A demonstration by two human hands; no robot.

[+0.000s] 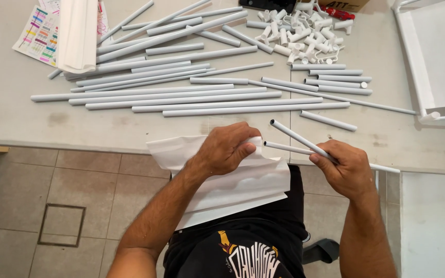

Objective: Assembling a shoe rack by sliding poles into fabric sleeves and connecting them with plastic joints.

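My left hand (227,149) grips the upper edge of a white folded sheet of fabric or paper (238,188) that lies over my lap, just past the table's front edge. My right hand (346,167) holds two thin white tubes (297,139), one long and angled up to the left, one shorter beneath it. The tube tips point toward my left hand and nearly touch the sheet. Both hands hover close together over the table edge.
Many long grey-white tubes (181,95) lie across the grey table (16,118). A heap of white plastic connectors (300,36) sits at the back. A white folded bundle (77,33) and a coloured printed sheet (39,36) lie back left. A white frame panel (439,51) lies right. Tiled floor below.
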